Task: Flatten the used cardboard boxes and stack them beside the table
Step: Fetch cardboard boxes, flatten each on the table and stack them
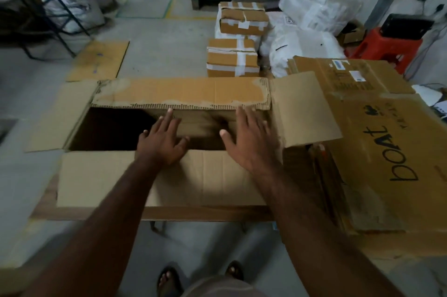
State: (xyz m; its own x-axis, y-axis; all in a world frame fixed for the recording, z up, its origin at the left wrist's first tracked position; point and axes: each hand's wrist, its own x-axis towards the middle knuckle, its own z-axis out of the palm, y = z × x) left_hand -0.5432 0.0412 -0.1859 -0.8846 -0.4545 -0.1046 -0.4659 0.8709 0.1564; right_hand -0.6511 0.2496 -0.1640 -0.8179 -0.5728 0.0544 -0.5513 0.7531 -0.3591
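1. Head view, centre of the frame: a long open cardboard box (154, 175) is lying on the desk (208, 213) with all four flaps spread outward, so its dark interior is facing up. In this state it is probably waiting to be collapsed.

2. Centre, just above the near flap: the left hand (160, 143) is reaching over the opening with its fingers straight and spread, holding nothing. The fingertips are pointing toward the far flap (181, 93), which has torn, ragged paper along its edge.

3. Right of centre: the right hand (246, 137) is also lying flat and open, fingers spread, over the far wall of the box. Whether either palm is actually pressing the cardboard I cannot tell. Two flat hands side by side suggest a push on that far wall to fold the box down.

4. Right side of the frame: flattened cartons (377, 151), the top one printed "boat", are resting partly on the desk's right end, beside the open box and under its right flap (304, 113). That looks like where finished pieces are gathering for now.

5. Upper centre: taped parcels (232, 59) are standing on the floor well beyond the desk, with white sacks (314, 6) at the upper right and a red stool (384, 47) near them.

6. Upper left: a loose cardboard sheet (99, 61) is lying flat on the floor.
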